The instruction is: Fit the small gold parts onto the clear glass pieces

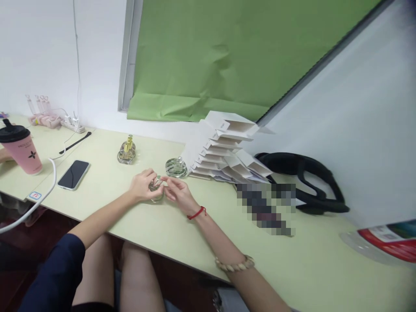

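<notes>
My left hand point(143, 185) is closed round a small clear glass bottle point(157, 198) on the table, near the middle of the view. Its fingers cover much of the glass. At the top of this bottle, my right hand point(178, 193) has its thumb and fingertips pinched together; what they grip is too small to make out. Just behind my hands lies a similar clear glass bottle point(176, 167) with dark stripes showing through it. Farther back to the left stands a glass bottle with a gold top point(127, 151).
Folded white cartons point(216, 151) lean in a stack behind my right hand, with a black headset-like frame point(305, 182) beyond. On the left are a phone point(74, 174), a pink cup point(22, 149), a white cable point(48, 190) and a power strip point(73, 125). A red-labelled container point(386, 242) is far right.
</notes>
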Tool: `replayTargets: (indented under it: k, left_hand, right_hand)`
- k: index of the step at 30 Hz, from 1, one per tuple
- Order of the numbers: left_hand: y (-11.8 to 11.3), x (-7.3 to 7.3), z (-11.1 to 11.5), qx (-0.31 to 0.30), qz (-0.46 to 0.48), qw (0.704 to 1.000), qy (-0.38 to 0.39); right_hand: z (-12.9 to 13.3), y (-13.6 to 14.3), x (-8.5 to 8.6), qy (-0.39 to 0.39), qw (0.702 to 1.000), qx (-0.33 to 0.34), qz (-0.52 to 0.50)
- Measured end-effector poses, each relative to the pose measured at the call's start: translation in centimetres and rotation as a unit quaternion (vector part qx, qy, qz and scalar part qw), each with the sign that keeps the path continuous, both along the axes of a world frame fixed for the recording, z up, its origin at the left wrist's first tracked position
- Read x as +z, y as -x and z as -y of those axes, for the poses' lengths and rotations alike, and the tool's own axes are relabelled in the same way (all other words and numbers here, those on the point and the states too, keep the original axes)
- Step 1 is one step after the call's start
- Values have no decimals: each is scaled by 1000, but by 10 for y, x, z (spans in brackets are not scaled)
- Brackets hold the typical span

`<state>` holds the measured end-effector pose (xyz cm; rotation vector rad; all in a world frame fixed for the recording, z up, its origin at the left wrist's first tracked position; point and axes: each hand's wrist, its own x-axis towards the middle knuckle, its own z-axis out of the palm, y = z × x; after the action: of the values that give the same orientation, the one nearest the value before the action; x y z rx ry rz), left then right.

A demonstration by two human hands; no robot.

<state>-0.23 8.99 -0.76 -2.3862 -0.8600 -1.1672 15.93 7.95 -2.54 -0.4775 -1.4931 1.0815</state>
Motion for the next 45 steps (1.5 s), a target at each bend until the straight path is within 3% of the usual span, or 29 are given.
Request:
replayTargets:
  k: [5, 12, 15, 18, 24, 32, 37, 45]
  left_hand:
    - [32, 6, 1, 30, 24, 999, -19]
    - [104, 32, -9, 230, 130, 964, -38]
    - [122, 44, -21, 266, 170, 947, -58]
    - [132, 51, -36, 259, 154, 951, -71]
    - [134, 57, -53, 161, 72, 981, -77]
    - [129, 60, -54, 195, 34, 980, 6]
    - [124, 62, -55, 191, 41, 981, 17]
    - [101, 66, -68, 203, 69, 976, 24]
  right_hand:
    - [4, -1, 1, 64, 996, 54, 21]
    - [-5, -11, 9, 96, 992, -71, -50]
    - [-4, -7, 12, 124, 985, -92, -76]
    - [-2, -3, 14, 135, 982, -96, -89]
    - [0, 2, 12, 141, 984, -86, -65]
    - [-1, 8, 9, 139, 988, -61, -7]
    - [0, 9, 10, 99, 993, -53, 29]
    - [0, 11, 9, 102, 992, -52, 46]
